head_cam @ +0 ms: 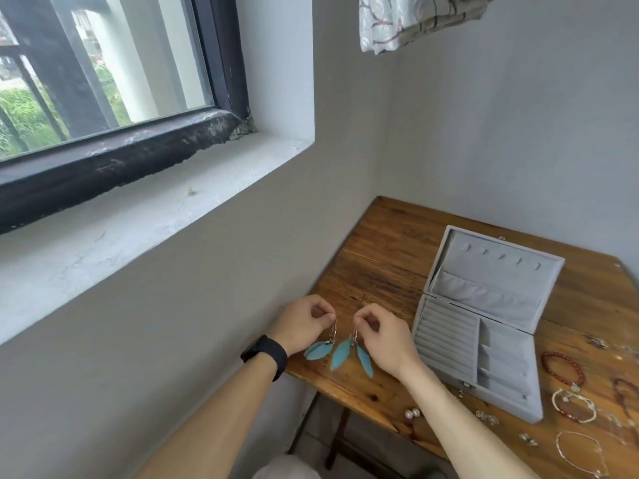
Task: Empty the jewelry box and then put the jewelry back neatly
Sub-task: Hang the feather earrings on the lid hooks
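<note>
- Jewelry box (446,337) sits open and empty mid-table (380,264), lid tipped back toward the wall.
- Left hand (304,323) pinches a feather earring (316,350) by its hook, above the table's left edge.
- Right hand (383,337) pinches the second earring (342,354) just beside it.
- Bracelets (563,369) lie near the right edge, pearls (412,413) by the front edge.

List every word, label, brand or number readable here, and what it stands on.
No readable text anywhere.
The grey jewelry box, the blue feather earrings, the black wristband and the patterned cloth up top show no letters or numbers; the cloth bears only lines.
</note>
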`<state>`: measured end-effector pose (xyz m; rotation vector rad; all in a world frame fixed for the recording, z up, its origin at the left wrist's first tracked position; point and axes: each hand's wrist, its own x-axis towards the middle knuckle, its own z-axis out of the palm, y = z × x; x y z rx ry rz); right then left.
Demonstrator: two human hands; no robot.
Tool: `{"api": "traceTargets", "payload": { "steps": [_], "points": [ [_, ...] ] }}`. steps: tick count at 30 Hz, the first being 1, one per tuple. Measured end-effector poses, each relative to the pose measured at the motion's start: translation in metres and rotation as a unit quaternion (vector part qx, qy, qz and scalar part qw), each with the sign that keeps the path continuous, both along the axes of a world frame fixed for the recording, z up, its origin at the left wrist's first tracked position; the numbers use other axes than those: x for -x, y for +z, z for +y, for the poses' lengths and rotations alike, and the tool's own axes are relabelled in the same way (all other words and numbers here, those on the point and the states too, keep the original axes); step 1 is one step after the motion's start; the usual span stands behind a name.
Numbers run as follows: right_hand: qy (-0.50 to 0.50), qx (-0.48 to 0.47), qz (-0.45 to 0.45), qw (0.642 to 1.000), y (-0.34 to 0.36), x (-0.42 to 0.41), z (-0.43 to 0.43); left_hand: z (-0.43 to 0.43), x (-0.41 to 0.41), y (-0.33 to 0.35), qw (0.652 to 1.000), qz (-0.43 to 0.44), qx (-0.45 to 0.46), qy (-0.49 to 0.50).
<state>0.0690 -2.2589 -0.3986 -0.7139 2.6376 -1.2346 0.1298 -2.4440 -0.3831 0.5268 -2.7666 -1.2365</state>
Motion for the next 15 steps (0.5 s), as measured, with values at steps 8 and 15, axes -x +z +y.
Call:
{"api": "traceTargets", "payload": {
  "steps": [8, 15],
  "points": [
    [-0.059, 0.217, -0.036, 0.974, 0.044, -0.029, 0.035, 0.021, -0.021, 0.051, 0.993, 0.112, -0.035, -0.008],
    [-0.070, 0.283, -0.073, 0.954, 0.082, -0.054, 0.079, 0.066, -0.029, 0.101, 0.979, 0.181, -0.053, -0.078]
  ]
}}
